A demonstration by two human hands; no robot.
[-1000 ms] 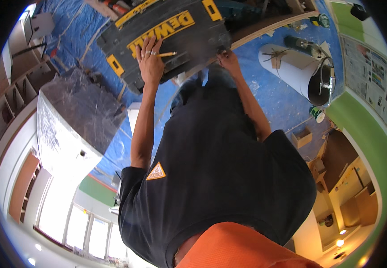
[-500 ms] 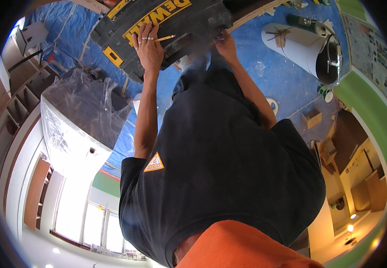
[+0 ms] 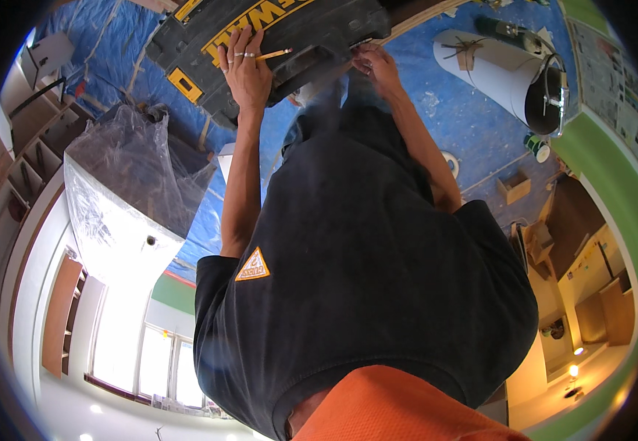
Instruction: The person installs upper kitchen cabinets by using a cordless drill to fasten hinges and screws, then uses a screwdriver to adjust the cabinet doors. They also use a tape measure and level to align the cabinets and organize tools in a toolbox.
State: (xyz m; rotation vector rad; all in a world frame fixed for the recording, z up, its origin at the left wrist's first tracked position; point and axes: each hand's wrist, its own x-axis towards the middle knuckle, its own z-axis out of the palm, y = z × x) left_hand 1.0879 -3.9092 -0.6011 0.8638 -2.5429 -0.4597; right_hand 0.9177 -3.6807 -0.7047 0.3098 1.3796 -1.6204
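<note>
A black plastic tool case (image 3: pixel 304 44) with yellow lettering and yellow latches lies at the top of the view, in front of my body. My left hand (image 3: pixel 245 73) rests with its fingers on the lid, wearing rings. Between its thumb and forefinger is a yellow pencil (image 3: pixel 275 54), its end pointing right across the case. At the case's near right edge is my right hand (image 3: pixel 378 67), its fingers curled in against that edge. What the fingertips press on there is too small to make out.
Blue sheeting (image 3: pixel 436 110) covers the floor. Clear plastic drapes a large piece (image 3: pixel 138 158) on the left. To the right lie a white cylinder (image 3: pixel 488 73), a green can (image 3: pixel 536 147) and a small wooden box (image 3: pixel 514 187). Shelves (image 3: pixel 36 169) line the left side.
My right hand has turned and shifted slightly right, so more of its curled fingers show. The case sits a little higher in the view. My left hand stays on the lid with the pencil.
</note>
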